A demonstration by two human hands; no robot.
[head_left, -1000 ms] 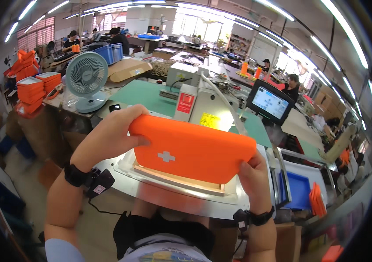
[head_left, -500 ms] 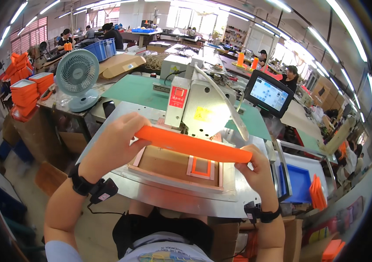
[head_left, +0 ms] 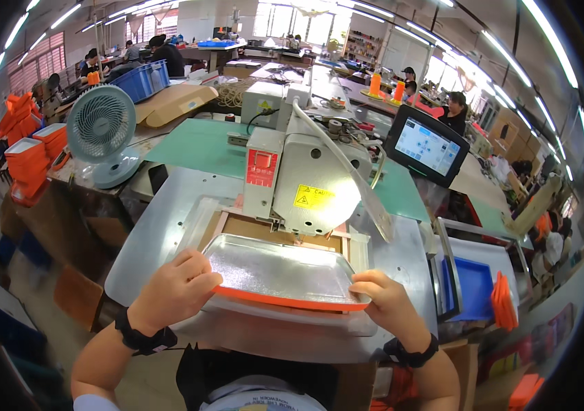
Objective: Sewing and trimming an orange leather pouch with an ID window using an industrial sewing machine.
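Observation:
Both hands grip the near corners of a shallow rectangular lid-like piece, with a shiny silver lining facing up and an orange outer rim. My left hand is closed on its left end, my right hand pinches its right end. The piece lies tilted over the brown board and pale pink frame on the machine's metal plate, hiding most of them. Just beyond it stands the sewing machine head, its lamp lighting the area.
A touch screen stands right of the machine head, a blue tray sits lower right with orange pieces beside it. At left are a fan and stacked orange-and-silver pieces. Several people work farther back.
Both hands have come down and nearer with the piece. It has turned from showing its orange outside to showing its silver lining.

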